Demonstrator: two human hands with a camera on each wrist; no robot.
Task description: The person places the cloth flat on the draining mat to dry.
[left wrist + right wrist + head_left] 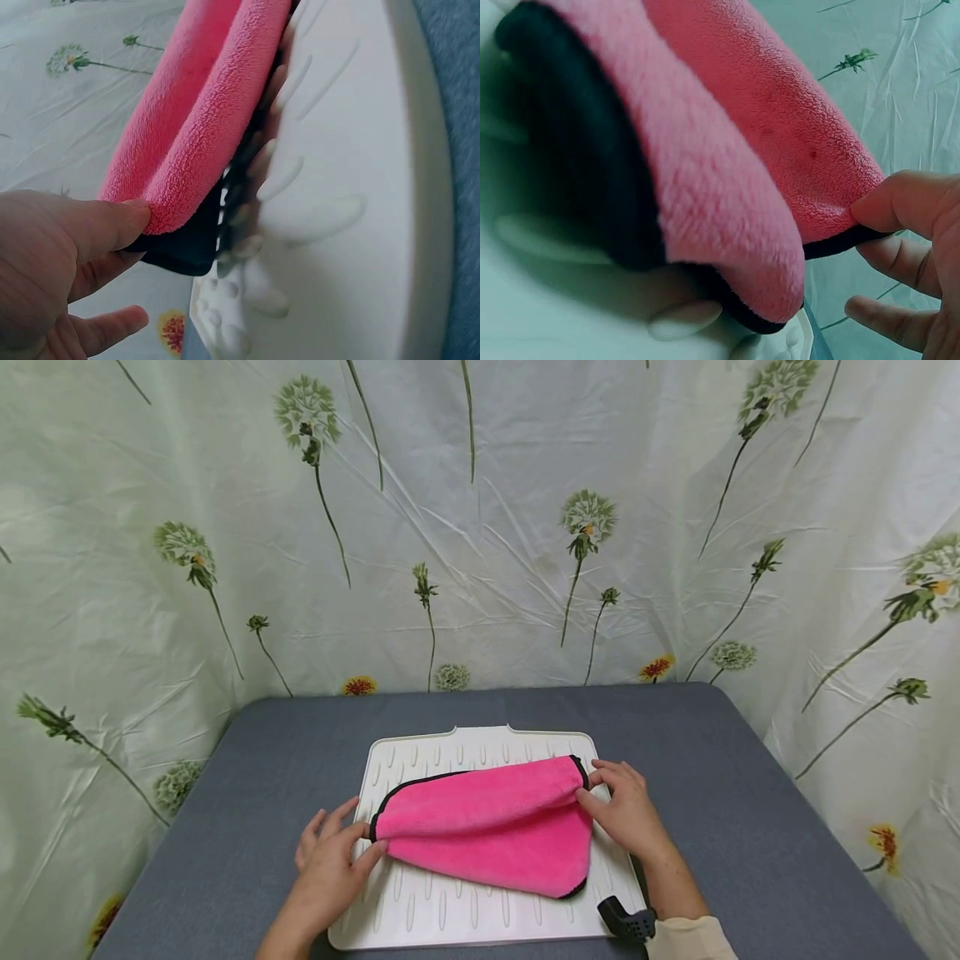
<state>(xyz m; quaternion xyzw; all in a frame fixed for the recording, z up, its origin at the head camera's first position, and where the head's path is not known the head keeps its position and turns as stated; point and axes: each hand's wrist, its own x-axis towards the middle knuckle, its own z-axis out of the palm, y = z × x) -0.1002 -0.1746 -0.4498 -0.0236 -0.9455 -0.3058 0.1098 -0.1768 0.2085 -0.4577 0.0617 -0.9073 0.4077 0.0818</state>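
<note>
The towel [495, 802] over the tray [420, 928] looks like fuzzy, matt plush, bound in a smoother fabric edging [592, 142]. The tray looks like ribbed, smooth-faced, faintly glossy plastic. Under the tray, the bench [750, 827] has a matt, cloth-like surface; behind the tray, the curtain [495, 527] looks creased and slightly glossy, whether fabric or plastic is unclear.

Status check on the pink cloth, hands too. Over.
Left hand, right hand: pinching opposite ends of pink cloth. Cloth creased, over white tray. Nothing visibly blocking.
</note>
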